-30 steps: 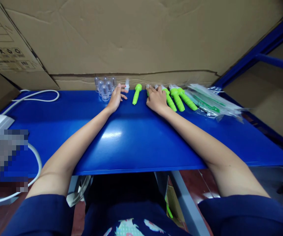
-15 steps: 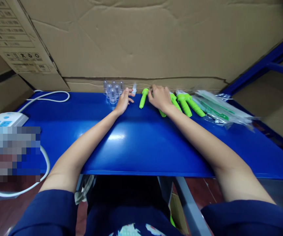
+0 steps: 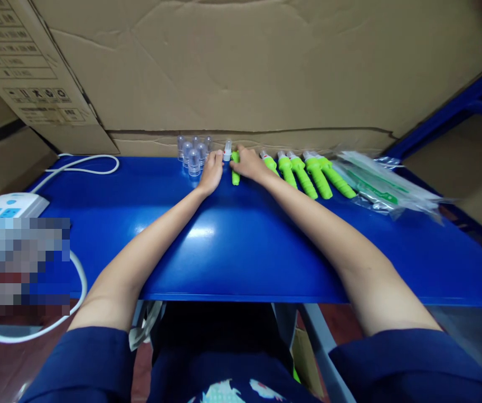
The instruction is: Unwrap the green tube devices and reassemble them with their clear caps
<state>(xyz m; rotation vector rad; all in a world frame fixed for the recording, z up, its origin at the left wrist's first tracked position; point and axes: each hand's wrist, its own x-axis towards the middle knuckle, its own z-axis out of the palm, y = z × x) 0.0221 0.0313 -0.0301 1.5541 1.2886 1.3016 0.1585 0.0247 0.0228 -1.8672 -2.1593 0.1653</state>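
Observation:
My left hand [image 3: 212, 172] is at the back of the blue table, fingers drawn together with their tips against a small clear-topped piece with a white base [image 3: 227, 154]. Just right of it, my right hand [image 3: 250, 163] has its fingers on the head of a lime-green ribbed handle [image 3: 235, 178], which points toward me. Part of that handle is hidden by the fingers. Several clear domed capsules [image 3: 193, 162] stand upright left of my left hand. To the right lie several more green handles [image 3: 307, 182], with clear-topped pieces at their far ends.
Clear plastic bags with green print [image 3: 386, 193] lie at the table's right. At the left are a white power strip [image 3: 18, 204], its cable [image 3: 79, 274] and a blurred-out object. A cardboard wall [image 3: 232, 73] rises behind the blue table [image 3: 241, 246], with a blue metal frame [image 3: 438, 112] at right.
My right hand has moved left from beside the row, and the loose green handle has shifted left with it, closer to the clear-topped piece. My left fingers have drawn together.

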